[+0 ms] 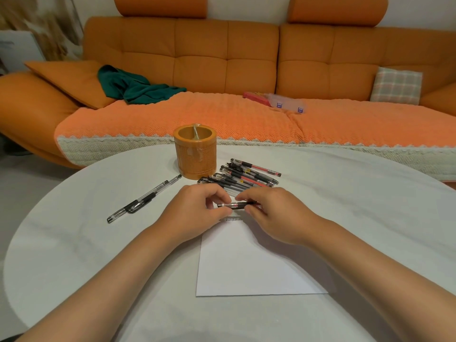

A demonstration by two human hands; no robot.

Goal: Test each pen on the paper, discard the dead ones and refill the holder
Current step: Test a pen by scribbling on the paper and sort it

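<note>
Both hands meet over the top edge of a white sheet of paper [249,262]. A dark pen [235,205] lies level between them: my right hand [269,213] grips its barrel, and my left hand [197,211] pinches the end nearest it, where a cap or tip shows. Faint scribbles [233,219] mark the paper just under the pen. Behind my hands lies a pile of several capped pens [244,176], black and red. An orange cylindrical holder [195,154] stands beyond, with one thin stick-like item inside. Two black pens [145,199] lie apart on the left.
The round white table [98,243] carries everything. Behind it runs an orange sofa [222,70] with a green cloth [133,87], a clear plastic case [287,102] and a plaid cushion [396,85].
</note>
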